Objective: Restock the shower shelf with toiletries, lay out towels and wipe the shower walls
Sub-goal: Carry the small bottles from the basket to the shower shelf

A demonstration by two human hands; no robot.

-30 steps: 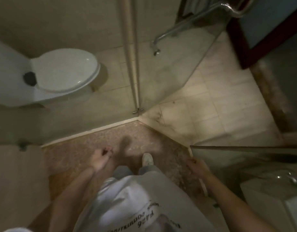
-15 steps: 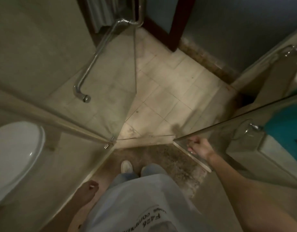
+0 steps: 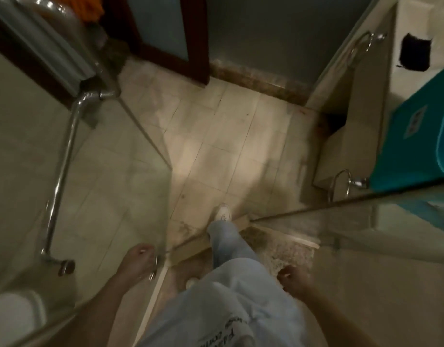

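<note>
I stand at the shower stall's threshold (image 3: pixel 188 247). One white shoe (image 3: pixel 222 212) is out on the pale floor tiles (image 3: pixel 223 151). The glass shower door (image 3: pixel 120 196) hangs open at the left, with a chrome handle bar (image 3: pixel 60 171) on it. My left hand (image 3: pixel 138 257) lies against the door's lower edge by the metal hinge (image 3: pixel 154 267); blur hides whether its fingers grip. My right hand (image 3: pixel 294 279) hangs beside my leg, loosely curled and holding nothing. No toiletries are in view.
A fixed glass panel (image 3: pixel 366 221) runs along the right. Behind it are a teal item (image 3: pixel 416 136) on the vanity and chrome towel rings (image 3: pixel 341 182). A toilet (image 3: pixel 15 319) sits at the lower left, a dark wooden door frame (image 3: pixel 165 58) ahead and an orange cloth (image 3: pixel 90 6) at the top left.
My view has swung right, from the toilet to the doorway. One foot has stepped over the threshold. My left hand rose to the glass door; my right hand left the right panel's edge.
</note>
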